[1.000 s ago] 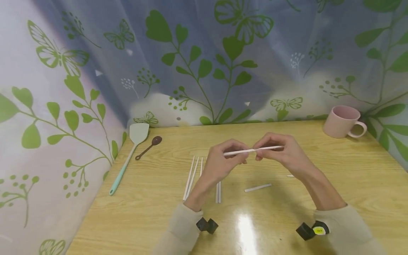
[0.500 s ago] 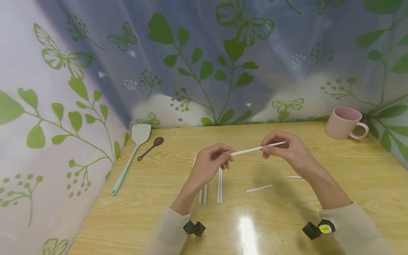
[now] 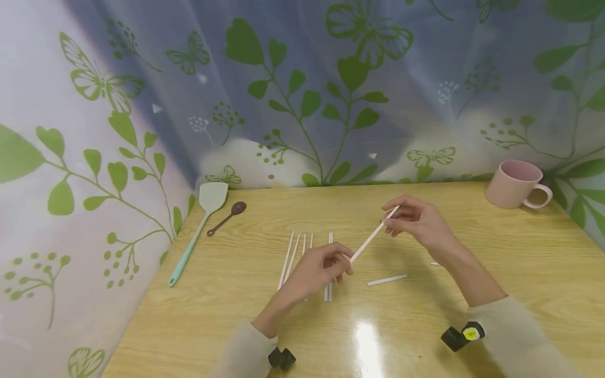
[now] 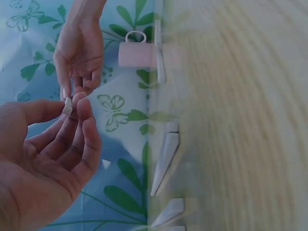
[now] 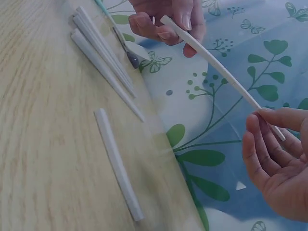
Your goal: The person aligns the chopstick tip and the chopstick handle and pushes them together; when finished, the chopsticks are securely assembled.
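A slim white chopstick slants in the air between both hands, rising to the right. My left hand pinches its lower, thicker end between thumb and fingers, as the left wrist view also shows. Near the thinner tip, my right hand pinches the same chopstick. Several white chopsticks lie side by side on the table, partly hidden beneath the left hand and forearm. A short white stick lies apart between the hands, on the tabletop. Another white tip shows beside the right wrist, the rest covered.
At the back left of the wooden table are a spatula with a mint handle and a small brown spoon. A pink mug stands at the back right. A patterned curtain rises behind.
The left hand first slid leftward along the chopstick to its end, then moved down and right. The chopstick went from nearly level to steeply slanted; the right hand has shifted only slightly.
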Tool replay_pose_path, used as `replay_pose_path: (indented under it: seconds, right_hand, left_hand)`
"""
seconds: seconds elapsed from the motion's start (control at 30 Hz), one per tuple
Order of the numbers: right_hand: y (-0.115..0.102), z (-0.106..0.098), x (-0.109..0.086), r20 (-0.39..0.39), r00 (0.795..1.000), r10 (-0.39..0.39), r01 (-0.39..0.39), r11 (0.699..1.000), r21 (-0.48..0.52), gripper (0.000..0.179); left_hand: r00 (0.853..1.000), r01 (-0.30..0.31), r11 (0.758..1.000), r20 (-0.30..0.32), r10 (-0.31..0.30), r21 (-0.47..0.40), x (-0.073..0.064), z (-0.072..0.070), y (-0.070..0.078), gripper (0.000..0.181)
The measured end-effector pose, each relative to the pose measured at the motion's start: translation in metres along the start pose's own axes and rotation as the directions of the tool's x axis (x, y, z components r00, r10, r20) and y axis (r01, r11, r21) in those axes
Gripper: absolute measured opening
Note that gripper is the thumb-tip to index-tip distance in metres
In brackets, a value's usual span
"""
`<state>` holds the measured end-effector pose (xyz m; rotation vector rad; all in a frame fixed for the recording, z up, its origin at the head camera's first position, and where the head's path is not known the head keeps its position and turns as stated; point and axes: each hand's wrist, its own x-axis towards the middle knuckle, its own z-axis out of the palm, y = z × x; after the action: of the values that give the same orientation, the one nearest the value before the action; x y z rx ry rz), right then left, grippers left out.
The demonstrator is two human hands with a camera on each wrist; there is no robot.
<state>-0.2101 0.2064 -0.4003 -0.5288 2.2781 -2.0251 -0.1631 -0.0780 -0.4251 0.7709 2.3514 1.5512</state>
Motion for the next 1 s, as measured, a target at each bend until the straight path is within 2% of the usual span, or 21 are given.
replay_pose_path:
  seconds: [0.17,0.3,0.5,0.67,0.8,1.0]
  right_hand:
    - [0.009,0.006,0.005,-0.004,0.999,0.045,-0.045,0.999,-0.011,0.037]
    - [0.018,0.014,0.010,0.015,0.995,0.095,-0.095,0.995,-0.003,0.039]
    - [0.033,0.027,0.016,0.048,0.989,0.140,-0.140,0.990,-0.008,0.049]
    - [0.044,0.037,0.024,0.087,0.980,0.179,-0.178,0.984,-0.020,0.052]
    - [0.051,0.044,0.029,0.114,0.973,0.201,-0.200,0.980,-0.021,0.052]
    - [0.059,0.051,0.034,0.110,0.967,0.231,-0.230,0.973,-0.018,0.055]
  left_hand:
    - [0.998,0.048,0.998,0.038,-0.049,0.039,-0.004,0.006,-0.005,0.023]
    - [0.993,0.088,0.995,0.074,-0.092,0.050,-0.007,0.012,-0.011,0.024]
    - [0.978,0.180,0.980,0.093,-0.188,0.090,-0.013,0.015,-0.013,0.021]
    - [0.967,0.210,0.972,0.124,-0.222,0.105,-0.017,0.014,-0.013,0.022]
    - [0.963,0.224,0.969,0.130,-0.236,0.101,-0.019,0.014,-0.012,0.034]
    - [0.963,0.229,0.969,0.121,-0.239,0.090,-0.019,0.012,-0.012,0.054]
